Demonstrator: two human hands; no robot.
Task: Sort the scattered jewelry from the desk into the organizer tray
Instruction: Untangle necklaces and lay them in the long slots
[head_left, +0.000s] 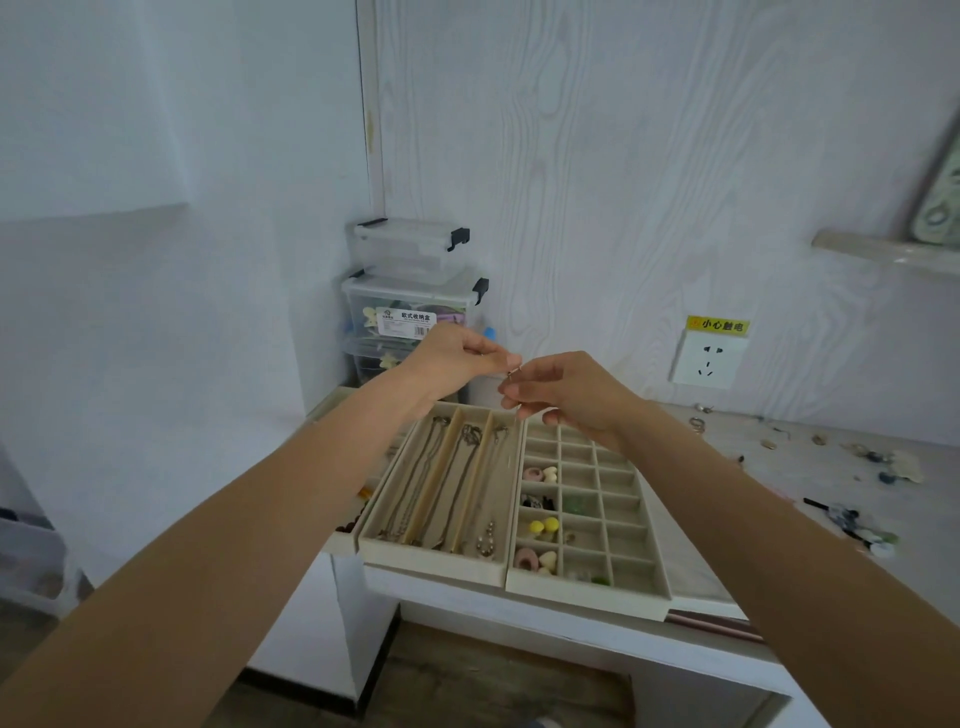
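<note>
Both hands are raised above the beige organizer trays. My left hand (462, 358) and my right hand (561, 395) pinch a thin necklace chain (515, 370) by its clasp between their fingertips. The chain hangs down faintly over the right slot of the long-slot tray (374, 540), which holds several necklaces. Right of it, the grid tray (657, 571) has small earrings and beads in its left compartments. Loose jewelry (862, 457) is scattered on the desk at the right.
Stacked clear plastic storage boxes (410, 296) stand in the back corner behind the trays. A wall socket (707, 358) with a yellow warning label sits on the wood-grain wall. The white desk edge (571, 623) runs below the trays, with floor beneath.
</note>
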